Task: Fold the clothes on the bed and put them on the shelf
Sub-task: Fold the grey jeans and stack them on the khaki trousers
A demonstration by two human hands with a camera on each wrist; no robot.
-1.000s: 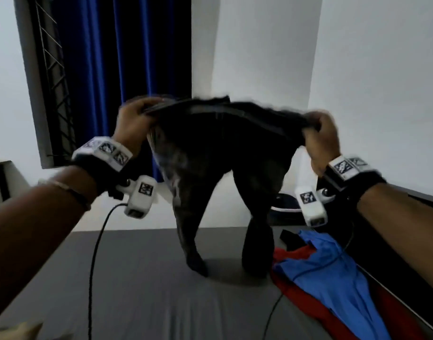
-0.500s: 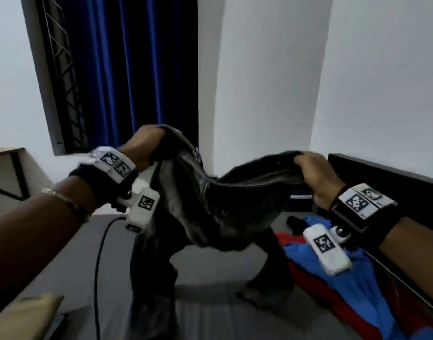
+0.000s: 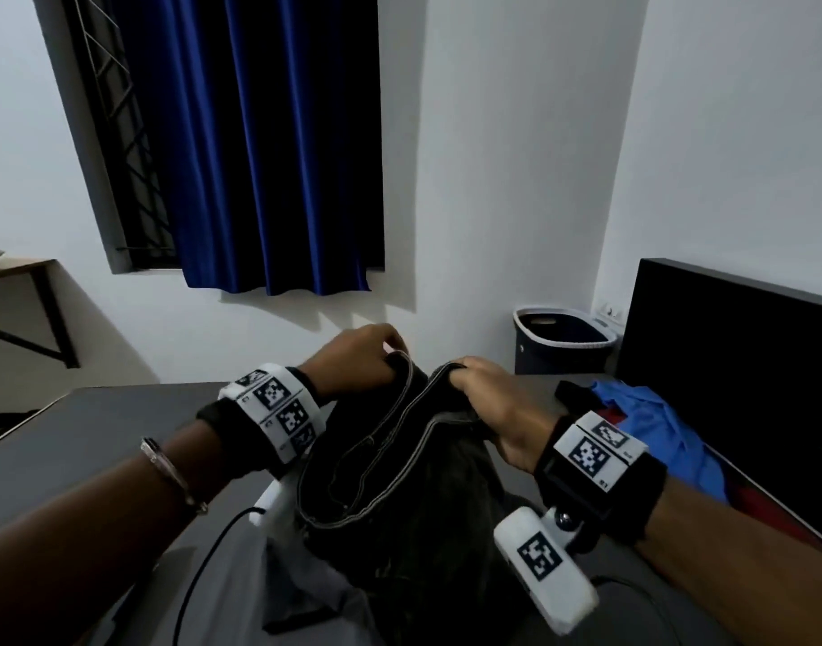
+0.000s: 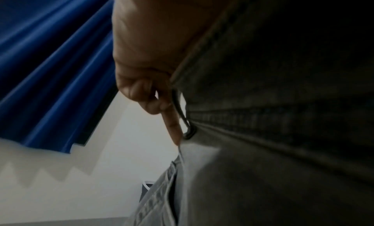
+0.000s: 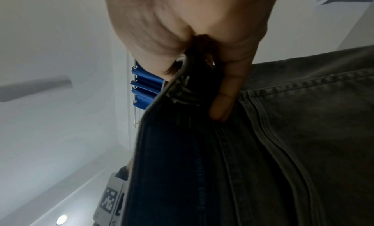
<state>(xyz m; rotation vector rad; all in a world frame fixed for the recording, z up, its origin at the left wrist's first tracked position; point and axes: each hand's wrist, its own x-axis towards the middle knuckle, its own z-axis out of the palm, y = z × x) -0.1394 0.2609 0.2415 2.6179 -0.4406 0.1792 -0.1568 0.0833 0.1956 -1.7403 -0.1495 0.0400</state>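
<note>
I hold the dark jeans [image 3: 400, 482] by the waistband over the grey bed [image 3: 97, 440]. My left hand [image 3: 353, 361] pinches one end of the band and my right hand [image 3: 488, 403] grips the other, fingers curled round the denim. Half a second ago my hands were well apart with the waistband stretched between them; now they have come close together, almost touching, and the band is doubled between them. Right of the jeans, a blue garment [image 3: 656, 421] lies over a red one [image 3: 763, 505] on the bed. Beyond the jeans stands a laundry basket [image 3: 563, 342], and a blue curtain [image 3: 269, 142] hangs further back.
</note>
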